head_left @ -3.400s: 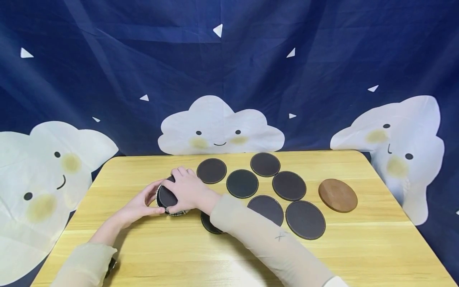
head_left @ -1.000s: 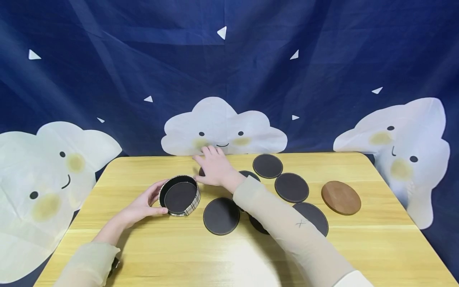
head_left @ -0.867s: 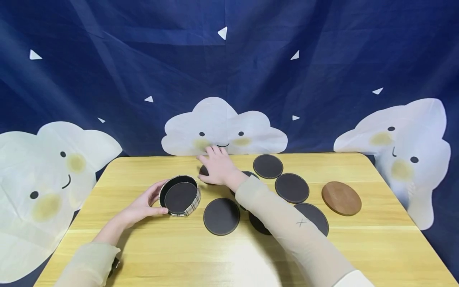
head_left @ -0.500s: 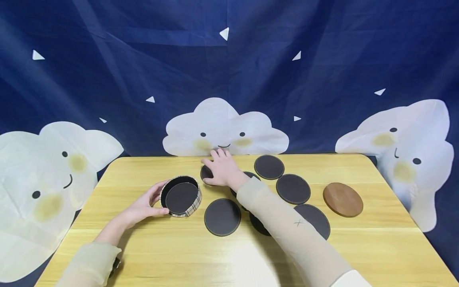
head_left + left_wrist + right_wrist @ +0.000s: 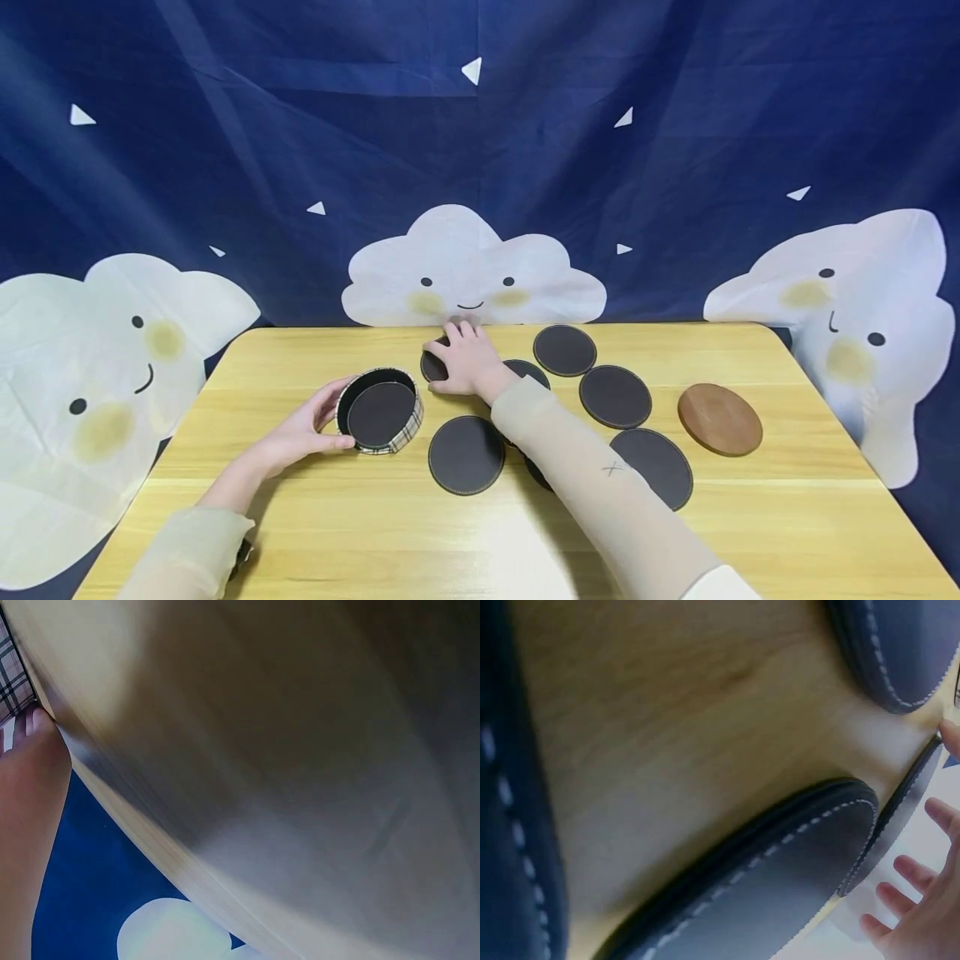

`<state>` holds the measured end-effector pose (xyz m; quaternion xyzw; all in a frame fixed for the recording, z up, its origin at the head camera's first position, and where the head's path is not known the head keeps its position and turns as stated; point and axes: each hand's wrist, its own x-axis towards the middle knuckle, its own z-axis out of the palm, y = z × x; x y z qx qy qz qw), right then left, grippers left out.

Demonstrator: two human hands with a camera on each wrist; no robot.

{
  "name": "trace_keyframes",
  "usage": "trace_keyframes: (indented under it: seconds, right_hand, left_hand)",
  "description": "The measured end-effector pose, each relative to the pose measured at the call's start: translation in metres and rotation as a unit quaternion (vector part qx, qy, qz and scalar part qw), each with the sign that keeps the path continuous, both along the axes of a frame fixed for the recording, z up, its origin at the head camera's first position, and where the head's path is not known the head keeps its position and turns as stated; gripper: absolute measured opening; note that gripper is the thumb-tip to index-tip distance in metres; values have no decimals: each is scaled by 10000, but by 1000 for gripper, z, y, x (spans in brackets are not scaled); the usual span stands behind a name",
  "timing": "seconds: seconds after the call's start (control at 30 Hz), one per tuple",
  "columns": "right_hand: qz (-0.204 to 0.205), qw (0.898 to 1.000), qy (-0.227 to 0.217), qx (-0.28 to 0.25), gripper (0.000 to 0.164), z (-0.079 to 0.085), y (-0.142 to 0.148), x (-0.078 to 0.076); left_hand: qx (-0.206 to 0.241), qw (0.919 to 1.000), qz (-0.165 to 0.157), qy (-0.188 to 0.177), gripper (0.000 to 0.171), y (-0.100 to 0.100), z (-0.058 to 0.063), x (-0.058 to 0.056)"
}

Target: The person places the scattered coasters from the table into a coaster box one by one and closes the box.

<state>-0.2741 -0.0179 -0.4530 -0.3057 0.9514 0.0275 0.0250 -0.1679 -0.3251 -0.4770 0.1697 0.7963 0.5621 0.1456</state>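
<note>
My left hand holds a round coaster holder with a plaid side, thumb at its front and fingers behind. The holder's wall also shows as a plaid patch at the edge of the left wrist view. Inside it lies a dark round disc. My right hand is over a black round coaster at the back, its fingers spread around the edge and covering much of it. In the right wrist view the right thumb is at a coaster's rim, with the other fingers apart.
Several black stitched coasters lie on the wooden table, including one nearby and one at the back. My right forearm partly covers two more. A brown disc lies to the right. A blue curtain hangs behind.
My right hand has left the holder, where it was on a dark disc, and moved right and back to the coaster, shifting slightly right over it lately. My left hand stays at the holder.
</note>
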Motion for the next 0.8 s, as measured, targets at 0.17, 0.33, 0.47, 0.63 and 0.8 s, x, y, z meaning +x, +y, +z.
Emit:
trace_keyframes:
  seconds: [0.17,0.33,0.47,0.63,0.8]
  right_hand:
    - [-96,9994,-313,-124,71,-2,2,1]
    - [-118,9987,-452,-188,71,-3,3,-1]
    - [-122,9987,-440,-208,71,-4,2,-2]
    - [-170,9986,-387,-307,70,-4,1,-2]
    - [-249,9981,-392,-399,72,-3,3,-3]
  left_hand:
    - [26,10000,-9,-9,97,0,-1,0]
    - [43,10000,-16,31,96,1,-1,0]
    - [38,10000,-26,26,96,1,-1,0]
    - [42,10000,-32,51,96,2,0,0]
    - [79,9999,-44,101,95,2,0,0]
